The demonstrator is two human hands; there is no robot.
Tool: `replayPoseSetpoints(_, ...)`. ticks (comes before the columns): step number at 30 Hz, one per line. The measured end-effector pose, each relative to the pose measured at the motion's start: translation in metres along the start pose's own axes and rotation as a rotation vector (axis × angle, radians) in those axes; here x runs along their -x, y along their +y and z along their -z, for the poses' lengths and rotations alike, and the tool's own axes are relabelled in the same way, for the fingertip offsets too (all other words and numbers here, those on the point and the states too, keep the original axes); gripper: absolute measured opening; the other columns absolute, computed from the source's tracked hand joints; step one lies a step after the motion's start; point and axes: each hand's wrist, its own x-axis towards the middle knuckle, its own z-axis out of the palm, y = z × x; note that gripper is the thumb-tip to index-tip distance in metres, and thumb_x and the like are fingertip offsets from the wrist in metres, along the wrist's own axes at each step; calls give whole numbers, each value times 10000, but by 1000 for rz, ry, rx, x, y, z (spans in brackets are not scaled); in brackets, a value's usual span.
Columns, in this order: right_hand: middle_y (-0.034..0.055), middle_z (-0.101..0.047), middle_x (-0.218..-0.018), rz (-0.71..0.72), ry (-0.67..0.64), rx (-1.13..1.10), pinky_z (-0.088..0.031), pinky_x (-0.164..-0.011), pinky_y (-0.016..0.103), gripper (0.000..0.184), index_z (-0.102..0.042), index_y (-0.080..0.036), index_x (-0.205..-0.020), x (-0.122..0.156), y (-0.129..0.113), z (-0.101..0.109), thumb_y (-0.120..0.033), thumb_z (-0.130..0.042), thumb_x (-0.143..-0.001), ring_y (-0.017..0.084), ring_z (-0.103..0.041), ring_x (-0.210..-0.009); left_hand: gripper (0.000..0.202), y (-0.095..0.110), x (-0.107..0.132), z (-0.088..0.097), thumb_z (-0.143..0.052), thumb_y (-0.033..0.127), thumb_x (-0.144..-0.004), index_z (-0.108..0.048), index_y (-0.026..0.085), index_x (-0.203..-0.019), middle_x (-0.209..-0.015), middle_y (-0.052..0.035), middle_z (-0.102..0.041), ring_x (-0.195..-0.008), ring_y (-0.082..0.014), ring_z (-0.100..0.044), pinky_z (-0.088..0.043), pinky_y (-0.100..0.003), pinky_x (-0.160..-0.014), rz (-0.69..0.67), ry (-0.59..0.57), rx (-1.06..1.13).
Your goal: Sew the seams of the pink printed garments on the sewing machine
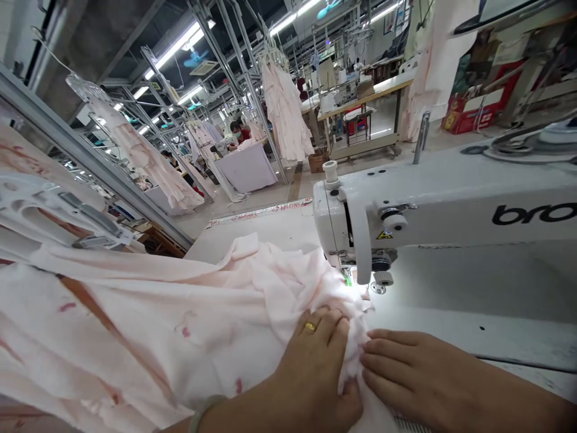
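A pale pink garment (265, 288) with small red prints spreads over the table, its gathered edge under the needle area of a white sewing machine (451, 198). My left hand (320, 355), with a gold ring, bears down on the cloth just in front of the needle, fingers bent into its folds and thumb tucked beneath. Beside it, my right hand (415, 367) lies flat on the machine bed, fingers straight and together, tips touching the garment's right edge; its thumb is hidden. A lamp brightens the presser foot (349, 278), which is partly covered by the machine head.
At left, a white hanger clamp (67, 210) holds part of the fabric beside a metal rail (90, 150). Pink garments (283, 108) hang from overhead rails behind. A wooden-edged table (369, 96) and a red box (473, 114) stand farther back. Another person (241, 131) sits in the distance.
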Motion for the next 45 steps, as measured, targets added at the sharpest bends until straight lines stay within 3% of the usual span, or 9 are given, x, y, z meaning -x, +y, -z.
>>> replayPoseSetpoints(6,39,-732,-828,-52,-65,-141,-580,-829,337,400,-702,-213,-1009,-5,5,11,-66,-344,-1112,191,-684,-772,188,-40,-52,14,-501,42,-742,-496,228,-769,-834,-59,-662,-822,-235,-629,-537,-367,-808,264,-9,68)
replayPoseSetpoints(10,56,-754,-864,-85,-119,-261,-606,-869,370,340,-683,-220,-1012,-6,5,16,-98,-375,-1087,211,-713,-801,188,-48,-73,31,-455,46,-775,-453,234,-775,-803,-26,-620,-778,-202,-602,-463,-318,-724,290,62,248)
replayPoseSetpoints(15,52,-756,-921,-275,-9,-327,-559,-1095,468,157,-671,-234,-1076,-3,10,11,-295,-528,-1094,230,-734,-872,89,-37,-61,19,-637,228,-879,-581,214,-946,-944,-56,-694,-892,-249,-654,-513,-361,-807,256,36,250)
replayPoseSetpoints(20,90,-785,-1226,-547,84,-55,-592,-956,486,241,-669,-239,-1276,9,23,-18,-374,-617,-1084,288,-732,-1116,186,-42,-55,14,-594,88,-847,-678,209,-962,-951,-61,-710,-923,-244,-670,-533,-358,-852,239,75,173)
replayPoseSetpoints(24,111,-791,-1263,-524,-75,-53,-553,-1018,606,415,-663,-225,-1419,12,29,-22,-452,-614,-1075,364,-708,-1201,305,-46,-57,12,-542,28,-792,-696,201,-990,-1031,-81,-735,-1021,-263,-665,-537,-388,-949,69,104,141)
replayPoseSetpoints(28,90,-785,-1262,-524,-219,-174,-585,-912,541,451,-658,-304,-1490,8,36,-9,-463,-613,-1070,356,-699,-1163,329,-44,-58,11,-507,36,-833,-645,190,-1089,-1036,-79,-755,-1024,-266,-676,-539,-404,-981,62,-49,205)
replayPoseSetpoints(34,74,-827,-1121,-201,-87,-76,-545,-913,469,257,-748,-232,-1268,6,41,6,-287,-557,-1105,278,-718,-1038,155,-44,-59,12,-508,80,-898,-579,214,-925,-951,-54,-729,-921,-233,-658,-520,-353,-894,234,-58,271)
replayPoseSetpoints(38,58,-815,-993,-104,-98,-166,-546,-843,407,272,-761,-231,-1056,4,34,12,-178,-499,-1110,225,-710,-863,141,-45,-57,10,-551,92,-866,-571,212,-795,-840,-38,-719,-902,-227,-667,-491,-379,-971,98,-124,169)
replayPoseSetpoints(45,68,-780,-913,-121,-112,-152,-535,-780,366,351,-753,-216,-1089,4,30,13,-182,-408,-1146,210,-698,-804,219,-42,-54,9,-601,112,-885,-722,164,-1059,-1103,-95,-755,-1095,-268,-656,-472,-411,-1014,-199,-179,-47)
